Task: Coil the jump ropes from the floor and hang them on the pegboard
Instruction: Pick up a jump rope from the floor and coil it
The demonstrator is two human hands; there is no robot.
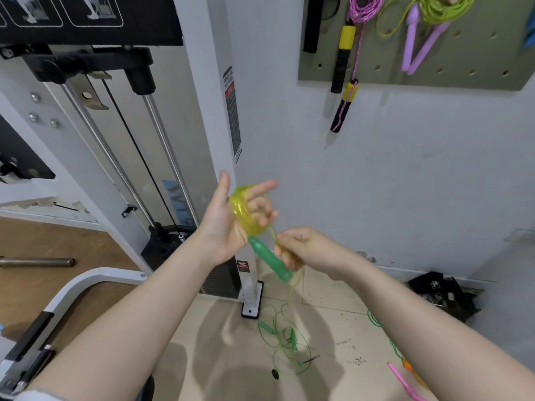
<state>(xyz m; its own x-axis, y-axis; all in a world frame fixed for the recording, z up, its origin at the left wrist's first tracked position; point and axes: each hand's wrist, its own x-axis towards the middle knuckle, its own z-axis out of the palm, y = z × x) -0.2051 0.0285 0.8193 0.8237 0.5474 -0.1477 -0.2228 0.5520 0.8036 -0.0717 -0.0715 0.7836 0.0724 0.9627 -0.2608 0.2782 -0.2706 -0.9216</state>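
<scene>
A translucent yellow jump rope (241, 211) is wound in several loops around my left hand (231, 224), held up with the palm toward me. Its green handle (270, 260) hangs below that palm. My right hand (301, 248) pinches the loose yellow cord beside the handle, and the cord trails down to the floor. A green jump rope (285, 340) lies tangled on the tiles below. At the lower right lie a pink handle (404, 380) and a green cord (382, 328). The olive pegboard (463, 68) on the wall carries a pink coiled rope (363, 7) and a lime coiled rope (443, 7).
A cable weight machine (162, 140) stands at the left, its white frame (81, 287) curving along the floor. Black gear (445, 296) lies against the wall at the right. A metal bar (37, 261) rests on the wooden floor.
</scene>
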